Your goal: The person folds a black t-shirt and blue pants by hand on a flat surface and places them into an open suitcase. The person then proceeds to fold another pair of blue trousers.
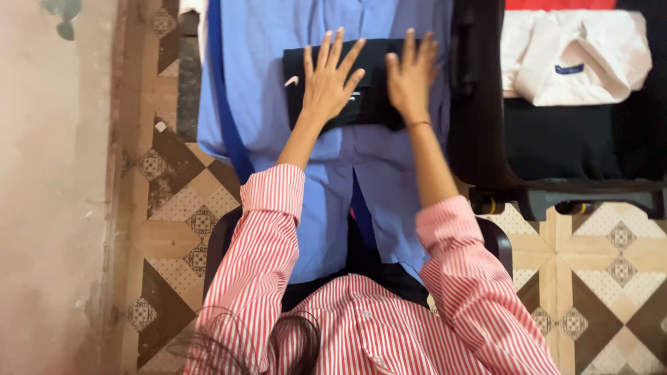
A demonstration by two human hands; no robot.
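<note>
At nine o'clock the blue shirt overhangs its support, its left hem above patterned floor tiles; a sideways tug could pull it off. At eleven o'clock the left hand lies flat, fingers splayed and gripping nothing, on the black folding board at the shirt's middle. At twelve the right hand presses it too, fingers loosely extended. Uneven pressure may skew the board and crease the cloth. At two o'clock the open suitcase, holding a folded white shirt, crowds the right edge; free room lies mostly leftward.
</note>
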